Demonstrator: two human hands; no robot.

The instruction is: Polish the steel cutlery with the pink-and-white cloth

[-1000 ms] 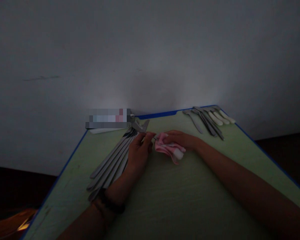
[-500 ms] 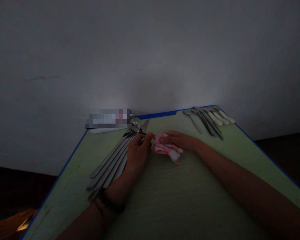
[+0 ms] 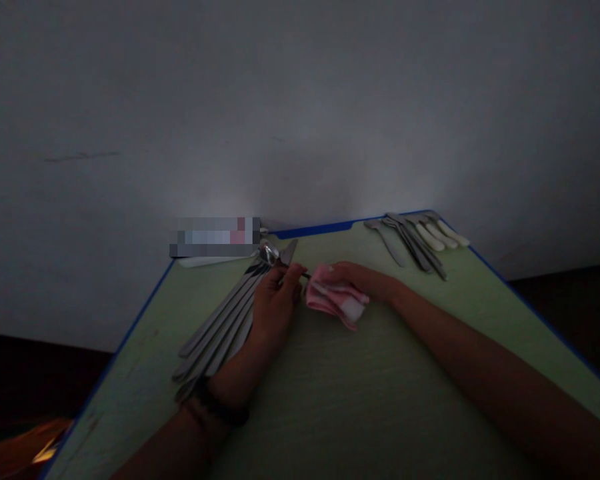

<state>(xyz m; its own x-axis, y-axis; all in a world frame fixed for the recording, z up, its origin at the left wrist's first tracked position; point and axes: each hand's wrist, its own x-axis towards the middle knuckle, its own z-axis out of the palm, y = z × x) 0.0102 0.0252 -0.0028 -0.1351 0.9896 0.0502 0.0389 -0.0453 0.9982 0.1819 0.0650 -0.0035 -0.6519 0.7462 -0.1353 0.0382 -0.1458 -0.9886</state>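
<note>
My left hand (image 3: 276, 299) is closed round a metal spoon (image 3: 269, 253), whose shiny bowl sticks out past the fingers to the upper left. The spoon's handle runs right, into a folded pink and white cloth (image 3: 333, 297). My right hand (image 3: 363, 279) pinches that cloth around the handle end, which the cloth hides. Below and left of my left hand lies a fan of several table knives (image 3: 215, 327), partly covered by my wrist and its dark bracelet.
The green table (image 3: 340, 387) has a blue edge and stands against a grey wall (image 3: 300, 100). Spoons and forks (image 3: 415, 247), some with white handles (image 3: 430, 237), lie at the back right. A blurred-out box (image 3: 215, 238) sits at the back left.
The cloth has shifted slightly and hangs a little more open below my right hand. My left hand and the spoon have hardly moved.
</note>
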